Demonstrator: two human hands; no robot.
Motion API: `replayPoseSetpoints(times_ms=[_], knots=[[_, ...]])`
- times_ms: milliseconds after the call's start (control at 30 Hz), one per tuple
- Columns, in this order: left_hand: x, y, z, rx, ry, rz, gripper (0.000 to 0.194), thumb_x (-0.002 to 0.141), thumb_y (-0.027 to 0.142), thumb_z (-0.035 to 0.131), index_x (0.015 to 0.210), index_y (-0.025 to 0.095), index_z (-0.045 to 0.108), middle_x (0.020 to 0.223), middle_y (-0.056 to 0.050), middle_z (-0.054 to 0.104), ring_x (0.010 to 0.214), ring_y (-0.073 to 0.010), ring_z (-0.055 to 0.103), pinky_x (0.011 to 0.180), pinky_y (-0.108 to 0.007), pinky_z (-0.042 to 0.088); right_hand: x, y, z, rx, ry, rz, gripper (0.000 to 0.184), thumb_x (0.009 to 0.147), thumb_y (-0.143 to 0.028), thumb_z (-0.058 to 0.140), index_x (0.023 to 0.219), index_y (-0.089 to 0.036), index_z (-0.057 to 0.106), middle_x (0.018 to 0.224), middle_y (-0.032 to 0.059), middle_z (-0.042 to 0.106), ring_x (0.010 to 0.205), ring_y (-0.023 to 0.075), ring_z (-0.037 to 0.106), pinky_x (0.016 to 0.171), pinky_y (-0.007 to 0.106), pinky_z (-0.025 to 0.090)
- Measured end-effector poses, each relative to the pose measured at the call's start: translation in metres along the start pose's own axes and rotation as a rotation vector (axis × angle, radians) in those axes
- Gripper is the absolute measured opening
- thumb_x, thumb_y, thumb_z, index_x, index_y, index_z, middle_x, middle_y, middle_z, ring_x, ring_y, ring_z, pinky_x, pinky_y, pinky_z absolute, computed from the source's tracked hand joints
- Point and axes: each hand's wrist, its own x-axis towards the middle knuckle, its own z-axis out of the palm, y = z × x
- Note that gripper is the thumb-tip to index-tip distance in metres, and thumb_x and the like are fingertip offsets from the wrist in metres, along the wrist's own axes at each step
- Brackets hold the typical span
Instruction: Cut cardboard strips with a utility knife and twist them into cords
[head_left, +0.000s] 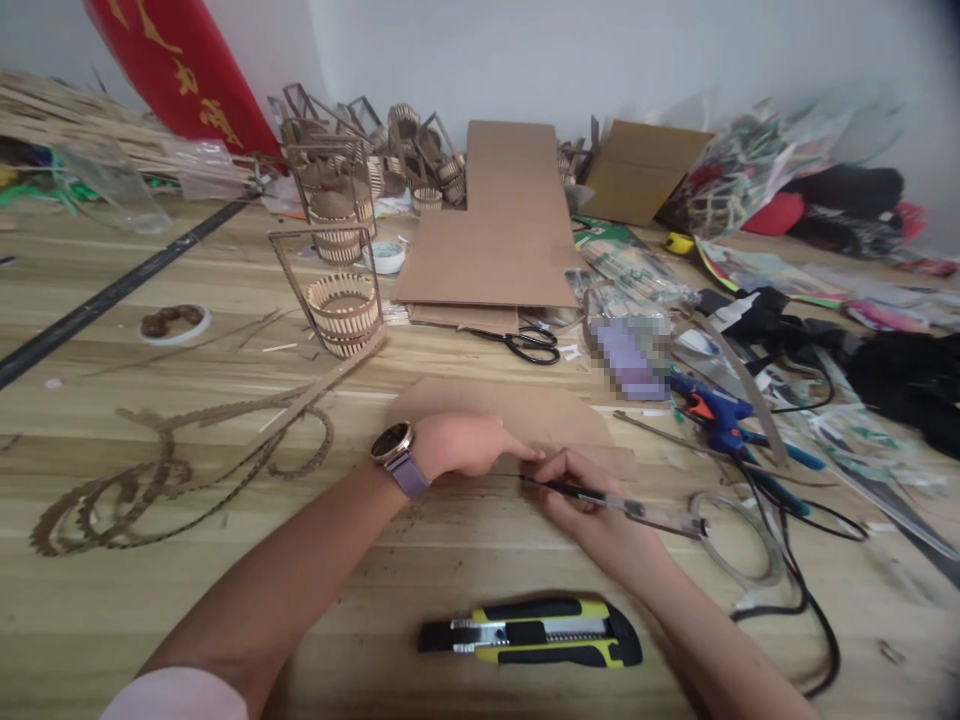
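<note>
A piece of brown cardboard [577, 415] with a curved outline lies flat on the wooden table. My left hand [469, 445], with a watch on its wrist, presses down on this cardboard. Its index finger is stretched toward my right hand, while the other fingers are mostly hidden beneath the palm. In my right hand [581, 500] is a slim pen [592, 495] with a dark front and clear barrel, its tip near the cardboard's lower edge. The fingertips of both hands almost meet. Nearer to me, a yellow and black utility knife [551, 632] lies on the table.
Black-handled scissors [529, 345] and large cardboard sheets [495, 250] lie beyond my hands. A small slatted basket [341, 310] and curled strips [142, 490] are at left. On the right are a blue glue gun [720, 415], its cord and a clear ring [739, 535].
</note>
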Motion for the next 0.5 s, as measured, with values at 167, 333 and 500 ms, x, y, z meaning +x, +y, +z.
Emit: replayPoseSetpoints(times_ms=[167,333,500], knots=[[0.002,-0.002,0.001,-0.007,-0.016,0.006,0.074,0.089,0.004,0.041,0.147,0.050,0.038,0.108,-0.003,0.065,0.062,-0.0115,0.053,0.054,-0.021,0.032,-0.002,0.014,-0.023,-0.051,0.054,0.022,0.014,0.073,-0.036,0.057,0.068,-0.024,0.061,0.062,0.0016,0.066,0.059,0.0179,0.058,0.054,0.029,0.047],[0.003,-0.004,0.003,-0.016,-0.012,0.022,0.072,0.089,0.006,0.042,0.146,0.051,0.038,0.104,-0.004,0.064,0.059,-0.0112,0.051,0.052,-0.021,0.031,-0.015,0.051,-0.070,-0.202,0.182,0.071,0.017,0.072,-0.042,0.058,0.067,-0.026,0.061,0.062,0.0012,0.066,0.058,0.0199,0.060,0.051,0.030,0.048],[0.004,-0.005,0.005,-0.011,-0.001,0.028,0.070,0.090,0.008,0.043,0.146,0.049,0.040,0.099,-0.003,0.063,0.059,-0.0115,0.052,0.051,-0.021,0.030,-0.028,0.072,-0.101,-0.295,0.275,0.105,0.015,0.072,-0.043,0.061,0.069,-0.028,0.062,0.062,0.0024,0.067,0.052,0.0203,0.058,0.046,0.032,0.046]])
